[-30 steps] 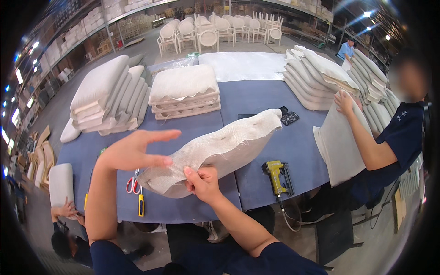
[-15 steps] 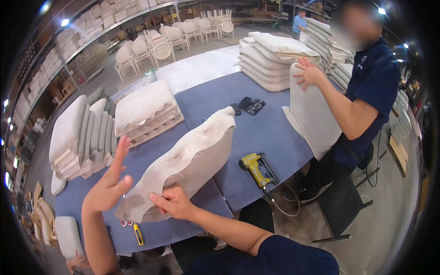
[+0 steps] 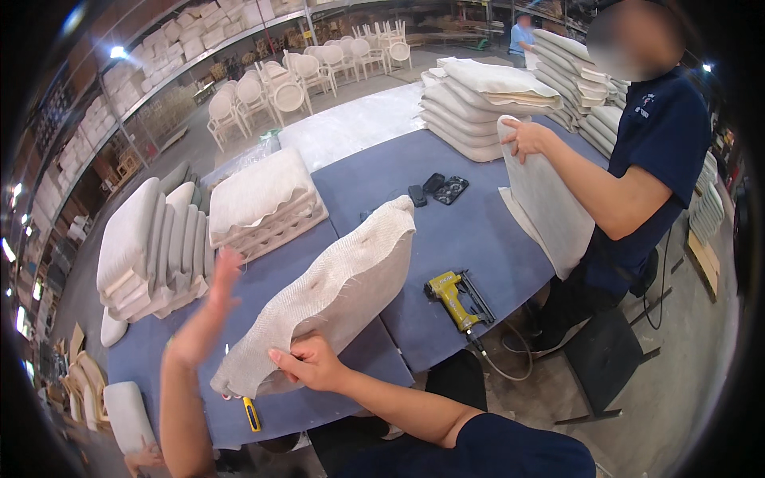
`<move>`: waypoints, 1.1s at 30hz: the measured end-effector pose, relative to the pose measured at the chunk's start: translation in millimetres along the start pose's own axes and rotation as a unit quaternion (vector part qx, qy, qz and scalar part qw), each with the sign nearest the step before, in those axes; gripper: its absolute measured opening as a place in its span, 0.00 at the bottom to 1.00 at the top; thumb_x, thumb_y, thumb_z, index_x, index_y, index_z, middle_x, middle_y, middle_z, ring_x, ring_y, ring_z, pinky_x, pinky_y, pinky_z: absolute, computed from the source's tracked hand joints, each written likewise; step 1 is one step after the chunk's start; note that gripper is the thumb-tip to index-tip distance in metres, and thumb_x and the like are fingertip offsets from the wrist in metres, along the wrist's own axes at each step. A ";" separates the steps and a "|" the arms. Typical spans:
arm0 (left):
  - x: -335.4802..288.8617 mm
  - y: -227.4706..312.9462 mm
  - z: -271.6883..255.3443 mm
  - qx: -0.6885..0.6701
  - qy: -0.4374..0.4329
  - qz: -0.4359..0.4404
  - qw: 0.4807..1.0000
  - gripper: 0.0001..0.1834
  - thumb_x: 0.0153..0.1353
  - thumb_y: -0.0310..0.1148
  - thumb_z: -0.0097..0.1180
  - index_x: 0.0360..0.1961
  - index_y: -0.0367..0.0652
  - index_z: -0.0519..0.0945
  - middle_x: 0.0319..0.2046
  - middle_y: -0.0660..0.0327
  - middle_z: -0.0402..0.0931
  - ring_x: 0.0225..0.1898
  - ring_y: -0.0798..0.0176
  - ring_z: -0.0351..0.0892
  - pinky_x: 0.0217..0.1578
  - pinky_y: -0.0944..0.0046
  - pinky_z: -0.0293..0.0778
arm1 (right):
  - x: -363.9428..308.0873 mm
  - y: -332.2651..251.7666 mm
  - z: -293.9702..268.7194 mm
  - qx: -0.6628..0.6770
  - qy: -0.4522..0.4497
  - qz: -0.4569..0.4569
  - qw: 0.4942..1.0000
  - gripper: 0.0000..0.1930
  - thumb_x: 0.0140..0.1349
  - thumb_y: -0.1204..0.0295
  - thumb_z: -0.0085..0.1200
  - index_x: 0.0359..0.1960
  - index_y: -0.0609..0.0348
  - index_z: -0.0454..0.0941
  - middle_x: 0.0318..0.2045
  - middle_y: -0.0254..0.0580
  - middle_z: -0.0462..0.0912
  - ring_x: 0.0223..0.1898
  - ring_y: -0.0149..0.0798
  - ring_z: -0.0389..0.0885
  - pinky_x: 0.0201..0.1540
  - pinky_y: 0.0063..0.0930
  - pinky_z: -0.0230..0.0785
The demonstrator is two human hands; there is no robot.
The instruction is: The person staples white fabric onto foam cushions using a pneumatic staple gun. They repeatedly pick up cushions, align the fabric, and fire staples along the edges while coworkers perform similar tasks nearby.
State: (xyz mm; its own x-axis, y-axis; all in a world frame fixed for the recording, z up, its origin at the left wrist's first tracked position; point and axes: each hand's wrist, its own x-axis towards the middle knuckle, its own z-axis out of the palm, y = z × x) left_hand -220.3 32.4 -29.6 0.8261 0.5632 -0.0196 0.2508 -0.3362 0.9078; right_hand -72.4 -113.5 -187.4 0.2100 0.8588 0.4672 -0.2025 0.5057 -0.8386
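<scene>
At centre frame, the right hand (image 3: 312,362) pinches the lower-left end of the burlap-covered cushion (image 3: 331,291), its long axis running up-right, while the open left hand (image 3: 205,315) hovers just left of it.

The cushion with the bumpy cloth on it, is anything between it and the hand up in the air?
Nothing visible is. The left hand is raised, open, beside the fabric-covered cushion, with only air between them. The right hand grips the cushion's lower edge. The scissors lie on the blue table below, out of the way.
</scene>
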 end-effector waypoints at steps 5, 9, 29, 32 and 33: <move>-5.5 -41.5 27.1 -0.037 -0.126 -0.036 0.991 0.46 0.87 0.62 0.37 0.94 0.52 0.39 0.93 0.54 0.41 0.92 0.38 0.36 0.87 0.30 0.38 | -22.3 -2.3 -2.4 -0.003 0.004 -0.037 0.999 0.29 0.82 0.62 0.64 0.16 0.58 0.80 0.15 0.31 0.80 0.18 0.26 0.79 0.24 0.29 0.69; 4.7 -43.0 13.0 -0.017 -0.098 -0.119 0.988 0.53 0.80 0.80 0.30 0.94 0.66 0.36 0.92 0.50 0.45 0.91 0.36 0.38 0.84 0.27 0.40 | -31.3 -8.8 -12.3 -0.003 -0.005 -0.052 0.999 0.29 0.82 0.64 0.62 0.16 0.57 0.79 0.15 0.31 0.80 0.18 0.26 0.79 0.25 0.28 0.69; -5.1 26.8 12.8 0.019 -0.066 0.018 0.997 0.61 0.77 0.81 0.40 0.92 0.45 0.48 0.87 0.47 0.59 0.87 0.42 0.57 0.83 0.37 0.49 | -21.1 -2.3 -6.7 0.007 -0.012 -0.059 0.998 0.28 0.82 0.65 0.63 0.17 0.58 0.78 0.13 0.31 0.79 0.16 0.28 0.77 0.24 0.31 0.68; -16.8 58.7 44.5 0.208 -0.054 0.095 0.972 0.60 0.72 0.76 0.57 0.90 0.46 0.57 0.85 0.46 0.64 0.85 0.37 0.62 0.83 0.33 0.48 | -17.3 -0.3 -5.5 0.008 -0.011 -0.051 0.999 0.29 0.82 0.63 0.63 0.16 0.58 0.78 0.13 0.31 0.78 0.16 0.27 0.76 0.24 0.30 0.67; -18.1 62.9 60.4 0.344 -0.057 0.107 0.931 0.58 0.71 0.72 0.61 0.89 0.45 0.60 0.84 0.47 0.65 0.85 0.37 0.63 0.83 0.33 0.49 | -16.6 1.2 -6.0 0.004 -0.013 -0.055 0.998 0.29 0.82 0.62 0.63 0.17 0.58 0.79 0.13 0.31 0.78 0.17 0.27 0.76 0.24 0.30 0.67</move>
State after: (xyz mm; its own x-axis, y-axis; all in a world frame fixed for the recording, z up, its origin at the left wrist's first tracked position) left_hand -189.1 -44.6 2.6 0.9327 0.3571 0.0502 0.3062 -0.8577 0.4130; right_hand -70.4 -127.7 -197.8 0.2071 0.7998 0.5633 -0.1863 0.5975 -0.7799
